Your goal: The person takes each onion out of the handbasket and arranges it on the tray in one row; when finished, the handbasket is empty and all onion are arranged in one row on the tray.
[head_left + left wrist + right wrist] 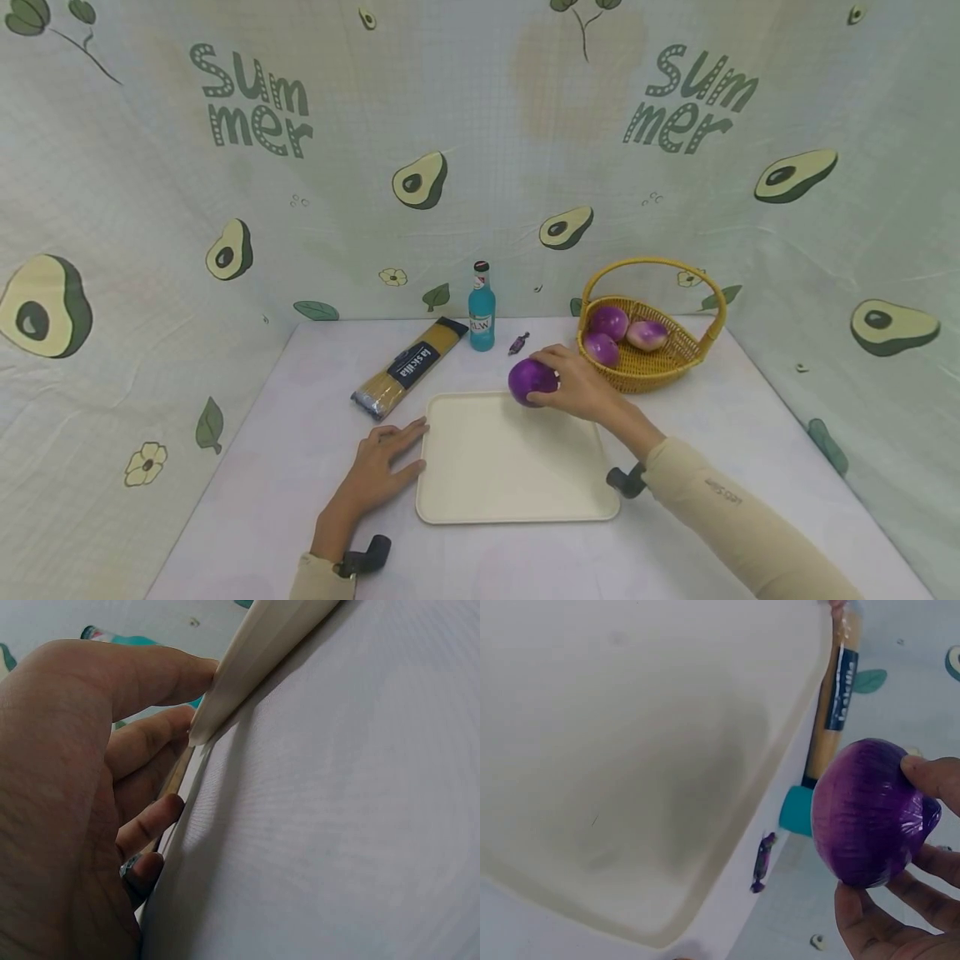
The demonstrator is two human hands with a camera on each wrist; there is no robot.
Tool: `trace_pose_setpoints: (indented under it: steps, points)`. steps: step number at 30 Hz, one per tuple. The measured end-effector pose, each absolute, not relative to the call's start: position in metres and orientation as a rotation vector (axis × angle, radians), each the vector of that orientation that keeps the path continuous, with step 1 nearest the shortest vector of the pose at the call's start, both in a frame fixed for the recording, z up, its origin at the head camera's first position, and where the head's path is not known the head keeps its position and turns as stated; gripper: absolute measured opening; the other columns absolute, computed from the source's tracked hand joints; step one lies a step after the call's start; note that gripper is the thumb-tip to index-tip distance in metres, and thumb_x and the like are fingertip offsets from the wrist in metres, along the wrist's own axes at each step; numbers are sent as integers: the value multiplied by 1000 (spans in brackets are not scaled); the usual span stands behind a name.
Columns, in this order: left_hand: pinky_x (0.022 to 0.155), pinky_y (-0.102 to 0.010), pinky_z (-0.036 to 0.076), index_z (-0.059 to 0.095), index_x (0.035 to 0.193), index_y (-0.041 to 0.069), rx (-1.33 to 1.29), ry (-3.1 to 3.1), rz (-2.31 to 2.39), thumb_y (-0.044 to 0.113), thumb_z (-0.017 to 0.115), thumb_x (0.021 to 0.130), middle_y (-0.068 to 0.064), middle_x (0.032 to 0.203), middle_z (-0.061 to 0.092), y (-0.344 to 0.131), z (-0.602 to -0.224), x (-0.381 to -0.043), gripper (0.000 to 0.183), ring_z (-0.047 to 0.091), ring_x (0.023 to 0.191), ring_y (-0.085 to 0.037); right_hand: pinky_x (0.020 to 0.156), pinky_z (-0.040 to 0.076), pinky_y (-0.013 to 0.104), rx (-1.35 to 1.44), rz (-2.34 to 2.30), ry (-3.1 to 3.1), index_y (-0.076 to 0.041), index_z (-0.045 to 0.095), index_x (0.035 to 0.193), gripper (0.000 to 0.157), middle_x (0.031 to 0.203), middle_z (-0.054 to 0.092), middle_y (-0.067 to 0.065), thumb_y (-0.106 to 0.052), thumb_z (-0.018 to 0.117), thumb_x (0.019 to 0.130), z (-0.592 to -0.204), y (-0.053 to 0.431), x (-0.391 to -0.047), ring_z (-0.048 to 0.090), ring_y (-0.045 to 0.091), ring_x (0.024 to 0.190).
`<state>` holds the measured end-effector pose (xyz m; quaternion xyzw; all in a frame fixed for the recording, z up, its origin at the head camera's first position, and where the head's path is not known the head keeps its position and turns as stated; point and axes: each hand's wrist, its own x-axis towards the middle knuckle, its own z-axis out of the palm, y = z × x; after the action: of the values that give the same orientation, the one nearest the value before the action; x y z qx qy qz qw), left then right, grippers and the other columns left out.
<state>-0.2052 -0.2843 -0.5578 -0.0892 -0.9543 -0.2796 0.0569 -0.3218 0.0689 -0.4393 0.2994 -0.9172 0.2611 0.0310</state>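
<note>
My right hand [577,385] grips a glossy purple onion [531,382] over the far right edge of a cream tray [517,467]. In the right wrist view, the thumb and fingers hold the onion [866,814] by its pointed end. At the tray's left side, my left hand [377,473] touches the rim with spread, relaxed fingers. The left wrist view has its thumb and a finger against the tray's rim [244,667], while the other fingers are loosely bent. Three more purple onions [609,323] lie in a yellow wicker basket [652,379] to the right.
Behind the tray's left half lies a spaghetti packet [411,367], slanted. A blue bottle [482,308] stands upright at the back, with a small purple wrapped candy [518,343] to its right. The basket has a tall arched handle [652,261]. A printed cloth [480,167] hangs behind the table.
</note>
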Motion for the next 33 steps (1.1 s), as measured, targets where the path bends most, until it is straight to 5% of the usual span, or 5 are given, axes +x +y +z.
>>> trace_pose_setpoints:
  steps: [33]
  points:
    - [105, -55, 30, 51, 148, 34, -272, -2908, -845, 46, 65, 92, 20, 152, 43, -287, -560, -207, 58, 39, 131, -24, 93, 53, 46, 1000, 912, -2819, -8, 62, 135, 64, 132, 58, 10, -30, 86, 80, -445, 42, -315, 58, 31, 119]
